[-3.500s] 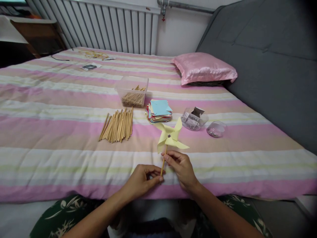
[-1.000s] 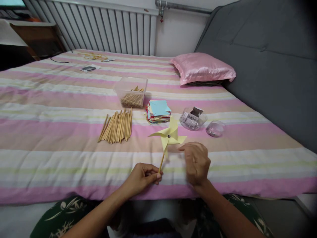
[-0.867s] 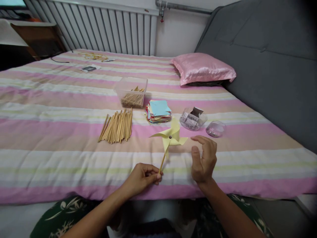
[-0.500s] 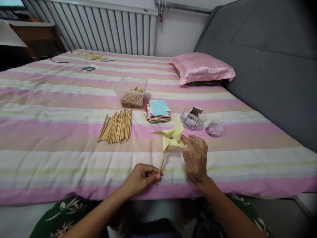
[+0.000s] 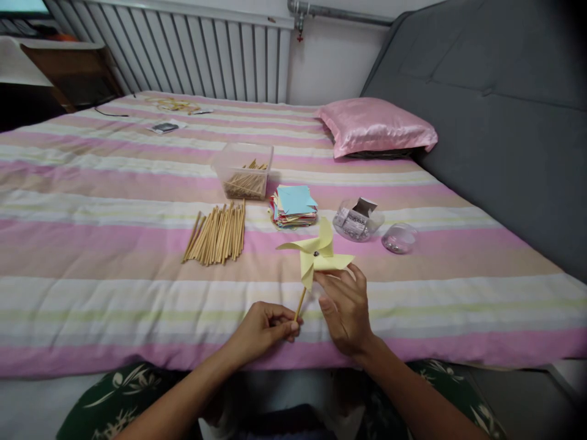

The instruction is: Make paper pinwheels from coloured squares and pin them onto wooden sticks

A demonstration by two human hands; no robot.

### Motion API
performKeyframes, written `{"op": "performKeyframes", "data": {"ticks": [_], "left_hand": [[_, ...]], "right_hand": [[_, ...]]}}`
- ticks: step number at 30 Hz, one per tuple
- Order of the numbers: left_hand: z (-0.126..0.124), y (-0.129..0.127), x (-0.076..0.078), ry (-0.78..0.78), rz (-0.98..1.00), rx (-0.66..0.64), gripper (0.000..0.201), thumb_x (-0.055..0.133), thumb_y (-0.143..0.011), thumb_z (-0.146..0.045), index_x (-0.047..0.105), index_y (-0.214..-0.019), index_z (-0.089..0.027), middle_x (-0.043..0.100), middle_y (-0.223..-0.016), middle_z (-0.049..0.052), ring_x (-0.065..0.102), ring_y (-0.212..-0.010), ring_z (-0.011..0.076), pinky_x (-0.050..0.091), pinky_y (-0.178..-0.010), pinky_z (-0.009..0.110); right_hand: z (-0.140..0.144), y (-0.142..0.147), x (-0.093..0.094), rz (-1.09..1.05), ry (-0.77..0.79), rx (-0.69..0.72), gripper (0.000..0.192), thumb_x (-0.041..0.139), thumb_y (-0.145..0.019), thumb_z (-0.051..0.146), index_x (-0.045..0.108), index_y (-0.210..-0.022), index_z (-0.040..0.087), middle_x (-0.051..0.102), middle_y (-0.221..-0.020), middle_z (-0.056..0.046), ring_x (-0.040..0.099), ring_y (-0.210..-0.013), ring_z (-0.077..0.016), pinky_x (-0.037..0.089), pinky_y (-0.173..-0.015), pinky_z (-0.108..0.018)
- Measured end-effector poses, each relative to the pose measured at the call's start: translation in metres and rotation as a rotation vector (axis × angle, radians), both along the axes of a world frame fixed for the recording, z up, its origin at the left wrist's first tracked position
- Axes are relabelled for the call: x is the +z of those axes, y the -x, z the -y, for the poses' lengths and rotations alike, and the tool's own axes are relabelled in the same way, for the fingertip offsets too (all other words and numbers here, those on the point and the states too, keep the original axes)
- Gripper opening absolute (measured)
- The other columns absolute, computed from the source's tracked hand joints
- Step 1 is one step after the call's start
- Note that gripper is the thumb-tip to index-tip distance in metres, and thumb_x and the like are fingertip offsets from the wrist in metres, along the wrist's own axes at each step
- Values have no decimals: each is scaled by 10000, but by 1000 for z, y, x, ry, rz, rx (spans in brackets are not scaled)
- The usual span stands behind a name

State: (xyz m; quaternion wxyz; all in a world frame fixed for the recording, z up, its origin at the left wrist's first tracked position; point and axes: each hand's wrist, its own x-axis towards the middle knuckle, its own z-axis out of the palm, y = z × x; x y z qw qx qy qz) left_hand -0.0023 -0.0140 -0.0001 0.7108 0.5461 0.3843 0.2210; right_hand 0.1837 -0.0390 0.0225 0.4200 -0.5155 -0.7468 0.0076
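A pale yellow paper pinwheel (image 5: 315, 255) on a thin wooden stick stands upright over the near edge of the striped bed (image 5: 92, 256). My left hand (image 5: 263, 330) pinches the bottom of the stick. My right hand (image 5: 345, 307) is just below the pinwheel's right blade, fingers spread, fingertips touching or almost touching the paper. Beyond the pinwheel lie a loose pile of wooden sticks (image 5: 217, 231) and a stack of coloured paper squares (image 5: 294, 206).
A clear tub of sticks (image 5: 244, 169) stands behind the pile. Right of the paper stack are a clear container of small metal pieces (image 5: 357, 223) and its round lid (image 5: 399, 238). A pink pillow (image 5: 376, 127) lies by the grey headboard (image 5: 495, 122).
My right hand let go of the stick, swung out to the right, then came back under the right blade. The pinwheel's blades have turned. My left hand has kept its hold.
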Motion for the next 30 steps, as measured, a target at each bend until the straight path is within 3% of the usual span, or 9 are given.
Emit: {"op": "performKeyframes", "data": {"ticks": [5, 9, 13, 17, 20, 25, 30], "left_hand": [[1, 0, -2, 12, 10, 5, 222, 674, -721, -302, 702, -800, -97, 653, -652, 45, 573, -586, 121, 453, -627, 262], [0, 1, -4, 15, 1, 6, 225, 671, -722, -307, 705, -809, -102, 663, -663, 50, 577, -588, 124, 459, -636, 269], [0, 1, -3, 7, -6, 1, 232, 669, -724, -315, 707, -820, -107, 668, -666, 50, 579, -585, 125, 456, -628, 263], [0, 0, 0, -3, -23, -5, 221, 672, -718, -310, 710, -794, -106, 666, -649, 48, 577, -574, 125, 453, -617, 256], [0, -1, 1, -9, -33, -7, 228, 672, -717, -308, 712, -796, -98, 663, -639, 48, 573, -569, 123, 452, -612, 253], [0, 0, 0, -11, -33, -6, 239, 672, -719, -316, 714, -805, -96, 664, -645, 50, 574, -576, 122, 452, -616, 249], [1, 0, -2, -11, -23, 1, 247, 672, -720, -326, 713, -815, -102, 668, -653, 52, 579, -577, 125, 453, -616, 251]], "right_hand": [[0, -1, -1, -30, 8, -22, 300, 387, -867, 247, 609, -1051, 163, 682, -955, -69, 577, -941, -232, 268, -978, -493], [-3, -10, -3, -165, 29, -201, 303, 329, -897, 242, 618, -817, 194, 649, -798, -47, 577, -825, -213, 363, -875, -436], [-9, -21, 0, -289, -61, -398, 252, 368, -889, 304, 552, -992, 166, 588, -974, -111, 522, -960, -259, 404, -822, -431], [-12, -28, 5, -160, -110, -310, 374, 344, -893, 283, 465, -1230, 174, 525, -1224, -121, 422, -1157, -283, 320, -959, -498], [-13, -29, 4, -68, -68, -239, 413, 333, -892, 269, 448, -1276, 171, 540, -1240, -107, 389, -1195, -284, 303, -981, -503], [-12, -28, 0, -3, -42, -220, 393, 351, -876, 272, 511, -1218, 161, 612, -1133, -95, 410, -1171, -286, 297, -972, -505], [-9, -21, -3, 18, -53, -170, 279, 370, -862, 245, 589, -1026, 188, 664, -968, -65, 507, -1055, -266, 286, -964, -513]]}}
